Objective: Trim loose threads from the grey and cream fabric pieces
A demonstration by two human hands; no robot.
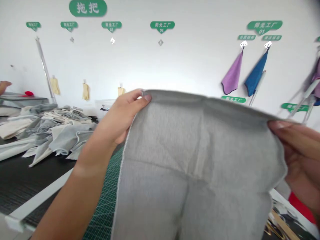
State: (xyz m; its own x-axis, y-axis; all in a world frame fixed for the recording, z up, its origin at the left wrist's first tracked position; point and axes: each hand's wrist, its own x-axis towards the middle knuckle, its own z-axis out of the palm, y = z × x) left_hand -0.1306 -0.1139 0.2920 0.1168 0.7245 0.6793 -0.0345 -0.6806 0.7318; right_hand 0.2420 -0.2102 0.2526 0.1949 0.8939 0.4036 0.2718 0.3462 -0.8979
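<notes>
since my left hand [120, 115] and right hand [301, 156] pinch the grey cloth [190, 163] by its hem [205, 101], i judge it soft and light, best held there.

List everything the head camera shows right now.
grey cloth: 1, grey, held up between both hands
table: 1, black, lower left
cloth pile: 1, grey and cream, on the table
cutting mat: 1, green, below the grey cloth
gloves: 3, pale yellow, hanging on back wall
purple towel: 1, purple, hooked on wall, right
blue towel: 1, blue, hooked beside it
wall signs: several, green, high on wall
red object: 1, red, far left
co-worker's hand: 1, bare, far left edge
left hand: 1, bare, pinching cloth's top edge
right hand: 1, bare, pinching cloth's top edge
</notes>
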